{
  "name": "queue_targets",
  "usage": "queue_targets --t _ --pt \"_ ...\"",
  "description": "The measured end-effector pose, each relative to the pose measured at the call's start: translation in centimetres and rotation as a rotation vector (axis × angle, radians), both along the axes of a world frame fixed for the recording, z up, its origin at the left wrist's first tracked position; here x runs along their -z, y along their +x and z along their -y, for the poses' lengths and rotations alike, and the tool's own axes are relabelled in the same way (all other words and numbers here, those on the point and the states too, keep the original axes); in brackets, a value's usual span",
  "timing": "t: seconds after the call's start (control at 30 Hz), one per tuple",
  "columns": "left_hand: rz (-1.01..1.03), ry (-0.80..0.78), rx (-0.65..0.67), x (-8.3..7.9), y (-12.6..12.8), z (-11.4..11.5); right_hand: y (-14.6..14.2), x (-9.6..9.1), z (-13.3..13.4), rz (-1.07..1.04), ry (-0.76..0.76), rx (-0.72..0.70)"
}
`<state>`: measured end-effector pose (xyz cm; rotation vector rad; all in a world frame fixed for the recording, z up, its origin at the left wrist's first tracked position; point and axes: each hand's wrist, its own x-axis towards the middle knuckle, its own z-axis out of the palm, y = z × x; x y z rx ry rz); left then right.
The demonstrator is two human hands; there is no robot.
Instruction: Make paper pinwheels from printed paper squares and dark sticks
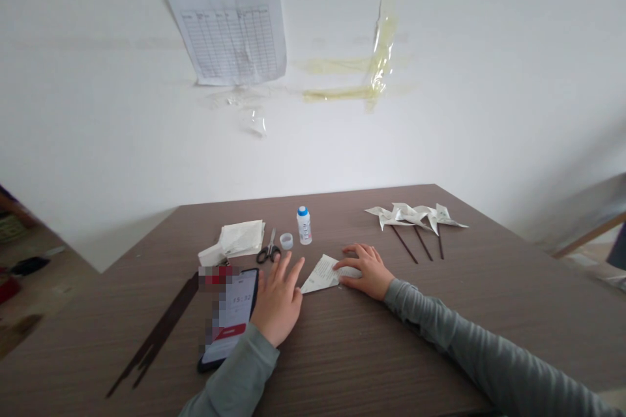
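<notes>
Two hands [278, 300] [366, 272], one folded paper [320, 275], three pinwheels [408, 216]

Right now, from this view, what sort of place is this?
Probably a plain indoor workroom used for paper crafts: a brown laminate table holds paper pinwheels with scissors nearby, and a ruled paper chart is taped to the white wall.
</notes>
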<state>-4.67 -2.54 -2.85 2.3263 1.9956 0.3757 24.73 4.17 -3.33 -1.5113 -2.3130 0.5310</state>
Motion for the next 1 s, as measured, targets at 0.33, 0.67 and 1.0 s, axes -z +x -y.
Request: queue_targets --t 0.33,0.67,1.0 --pt "0.066 -0.202 0.106 -3.9 4.9 -2.7 -1.4 0.0 0.0 -0.006 0.049 0.053" --pt "0.059 -0.263 0.053 -4.1 5.4 -3.0 -3.2 0.0 0.0 0.01 -0.002 0.135" --pt "0.05 -0.254 0.05 -3.8 5.2 -3.0 -1.0 -1.9 -0.3 0.102 -0.118 0.167"
